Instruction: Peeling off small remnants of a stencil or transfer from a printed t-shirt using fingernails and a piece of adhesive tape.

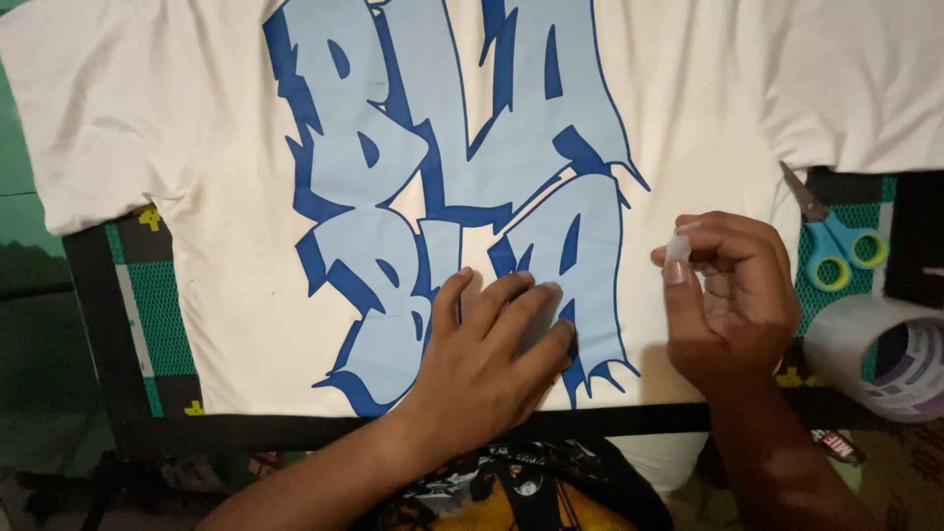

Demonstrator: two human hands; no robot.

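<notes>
Two items beside shirt (197,147): scissors (836,241), tape roll (880,354).

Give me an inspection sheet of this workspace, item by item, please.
Surface: dark mat with green mesh panels, under the shirt.
Job's things: white T-shirt lying flat, with a blue graffiti print.
Clutter: blue and yellow scissors; tape roll at right.
Grips: left hand pressing flat on the print; right hand pinching a small clear piece.
Cables: nothing seen.
Surroundings: green floor at left; dark printed fabric at the near edge.
</notes>
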